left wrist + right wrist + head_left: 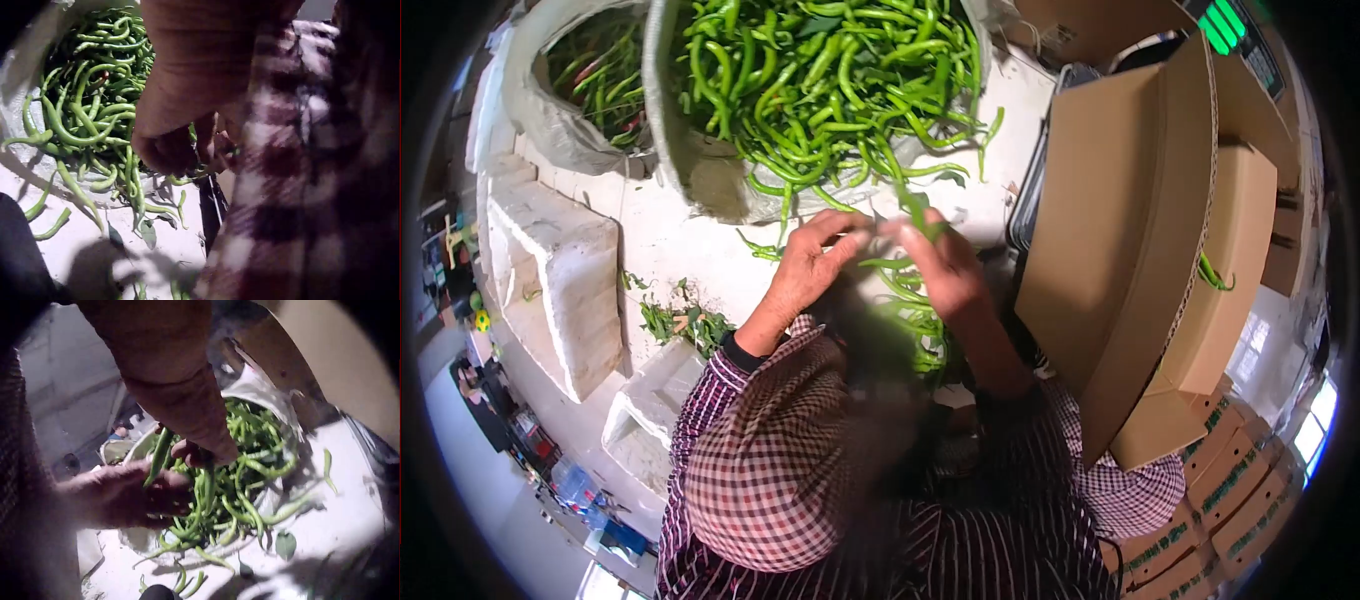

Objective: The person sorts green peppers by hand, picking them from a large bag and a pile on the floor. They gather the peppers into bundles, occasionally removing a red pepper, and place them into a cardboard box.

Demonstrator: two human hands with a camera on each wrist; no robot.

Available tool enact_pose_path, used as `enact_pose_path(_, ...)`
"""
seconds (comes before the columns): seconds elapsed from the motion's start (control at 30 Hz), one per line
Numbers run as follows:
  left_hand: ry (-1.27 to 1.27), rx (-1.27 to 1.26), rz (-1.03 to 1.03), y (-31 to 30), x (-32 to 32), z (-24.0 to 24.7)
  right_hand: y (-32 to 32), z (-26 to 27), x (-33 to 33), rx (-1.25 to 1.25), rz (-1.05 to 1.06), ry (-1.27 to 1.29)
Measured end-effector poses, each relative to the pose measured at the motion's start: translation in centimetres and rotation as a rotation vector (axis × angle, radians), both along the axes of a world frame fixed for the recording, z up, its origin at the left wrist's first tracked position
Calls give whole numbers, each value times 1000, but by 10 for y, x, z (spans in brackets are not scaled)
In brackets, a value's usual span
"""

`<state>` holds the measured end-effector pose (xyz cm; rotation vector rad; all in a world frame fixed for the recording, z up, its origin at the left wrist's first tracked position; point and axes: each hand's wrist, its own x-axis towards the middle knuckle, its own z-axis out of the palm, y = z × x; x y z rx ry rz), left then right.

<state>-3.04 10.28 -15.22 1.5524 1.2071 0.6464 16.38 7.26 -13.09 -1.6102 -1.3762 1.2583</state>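
In the head view my right hand (945,270) holds blurred green chili peppers (915,205) in its curled fingers. Long chili peppers (160,455) show at those fingers in the right wrist view. My left hand (812,258) is just beside it, its thumb and bent fingers meeting near the right fingertips; I cannot tell whether it pinches anything. Beyond both hands, a heap of green chili peppers (830,90) spills from a whitish sack (662,90) onto the pale surface (685,240). More chili peppers (925,325) lie below the hands, close to my body.
A tall open cardboard box (1100,220) stands on the right, with a chili pepper (1215,272) on its outer flap. To the left are another sack (530,100) of peppers, a white foam box (580,290) and a pile of leaves (685,322). Stacked cartons (1230,480) stand at lower right.
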Motion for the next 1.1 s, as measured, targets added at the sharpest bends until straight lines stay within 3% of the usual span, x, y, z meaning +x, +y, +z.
enact_pose_path(0.03,72,-98,112,-2,-11,0,8,49,-1,-60,-118,351)
enact_pose_path(0.1,103,-32,252,-8,-28,-4,16,108,5,-364,-166,195)
enact_pose_path(0.17,135,114,487,-1,-48,-18,-10,142,11,-16,-209,147)
enact_pose_path(0.23,118,148,618,22,-60,1,-35,197,18,-161,-501,257)
enact_pose_path(0.3,88,208,698,45,-76,5,-56,213,63,159,-278,1097)
enact_pose_path(0.33,28,182,738,56,-84,5,-67,230,88,340,-329,593)
enact_pose_path(0.37,-68,147,732,68,-89,7,-72,253,75,431,-730,66)
enact_pose_path(0.4,-161,102,724,75,-94,8,-80,272,124,340,-515,433)
enact_pose_path(0.43,-171,-35,696,81,-98,2,-91,277,151,359,-558,419)
enact_pose_path(0.47,-183,-168,662,83,-100,-7,-84,274,161,359,-560,407)
enact_pose_path(0.53,-11,-71,467,71,-97,-37,-58,261,171,217,-834,-139)
enact_pose_path(0.6,158,-17,294,51,-79,-54,-61,260,153,242,-706,-722)
enact_pose_path(0.67,251,77,229,34,-55,-43,-53,259,94,448,-688,-782)
enact_pose_path(0.7,254,65,223,30,-52,-48,-55,258,66,363,-620,-864)
enact_pose_path(0.73,299,156,273,29,-48,-53,-73,249,59,314,-134,-1113)
enact_pose_path(0.77,341,257,330,33,-45,-57,-83,200,58,249,-150,-361)
enact_pose_path(0.8,340,267,333,42,-44,-54,-54,195,36,94,98,-428)
enact_pose_path(0.87,382,520,559,61,-56,-41,-30,122,10,-66,60,-307)
enact_pose_path(0.9,373,493,641,70,-68,-38,-14,91,2,-153,2,-220)
enact_pose_path(0.97,271,420,764,89,-95,-33,3,4,0,274,-6,-216)
enact_pose_path(1.07,185,298,748,117,-126,-30,42,-34,-12,242,124,-191)
enact_pose_path(1.1,268,349,661,121,-120,-21,50,-44,-27,7,4,12)
